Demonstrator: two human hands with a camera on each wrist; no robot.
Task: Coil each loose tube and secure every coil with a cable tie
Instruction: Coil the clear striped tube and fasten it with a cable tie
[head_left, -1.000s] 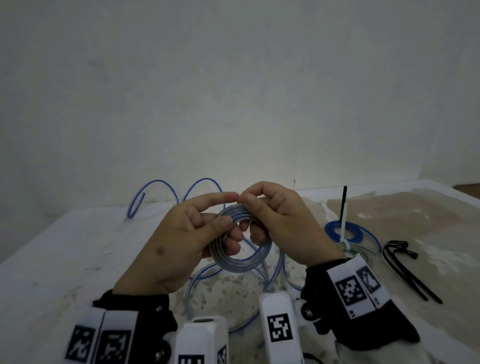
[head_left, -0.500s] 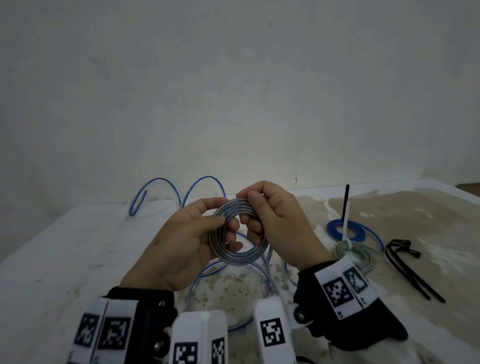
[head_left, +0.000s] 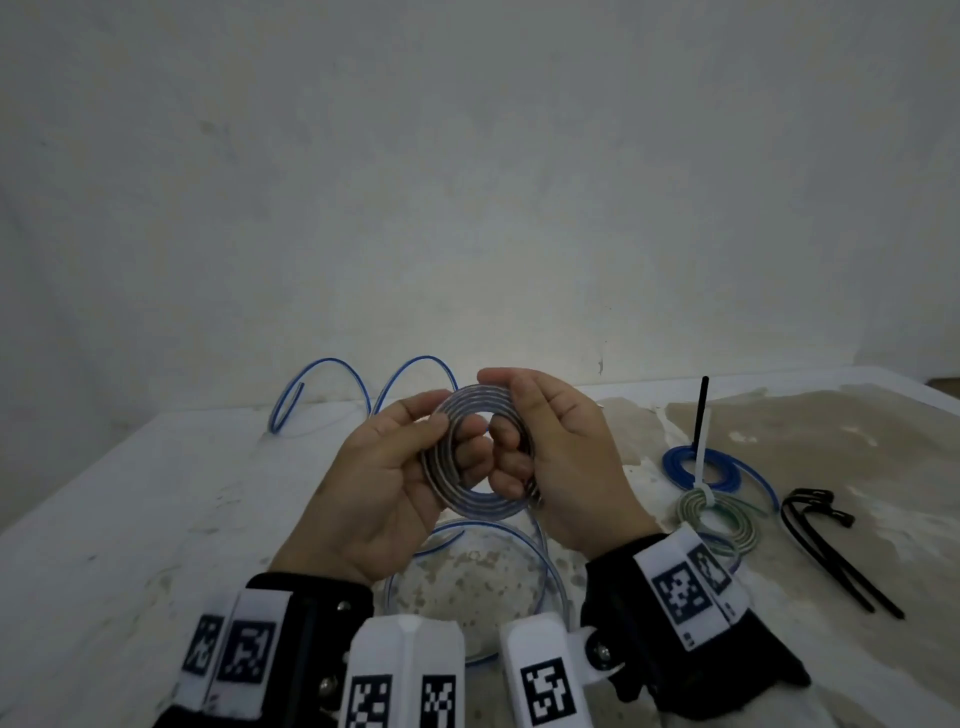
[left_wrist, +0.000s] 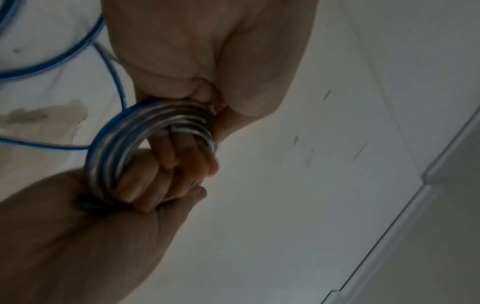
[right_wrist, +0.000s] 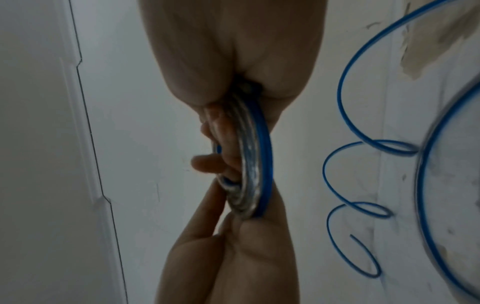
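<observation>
No brand name or readable writing shows; the only markings are the black-and-white square code tags (head_left: 244, 647) on the wristbands and on the white camera housings low in the head view.

At far left the white tabletop (head_left: 104, 545) lies bare up to its near-left edge. Behind it, against the plain wall (head_left: 467, 182), the loose end of the blue-striped clear tube (head_left: 332, 364) arches in two open loops; a wider loop (head_left: 540, 551) of the same tube lies on the table below the hands.

The left hand (head_left: 384, 488) grasps the left side of the coil (head_left: 467, 506) of blue-striped clear tube, thumb on the front face and fingers curled through the middle. The coil is held upright in the air above the table, between both hands. The right hand (head_left: 566, 467) clamps the coil's right side the same way, fingers hooked through the opening; the wrist views show several turns stacked flat (left_wrist: 145, 127), the blue stripe on the outer turn (right_wrist: 265, 156).

Right of the hands lie two finished coils on the stained surface: a blue coil (head_left: 675, 467) with a black cable tie (head_left: 701, 410) standing up, and touching it nearer, a greenish-clear coil (head_left: 743, 535) with a white cable tie (head_left: 701, 467). Farther right, a small bunch of spare black cable ties (head_left: 826, 551) lies apart, with open tabletop beyond to the right edge.
</observation>
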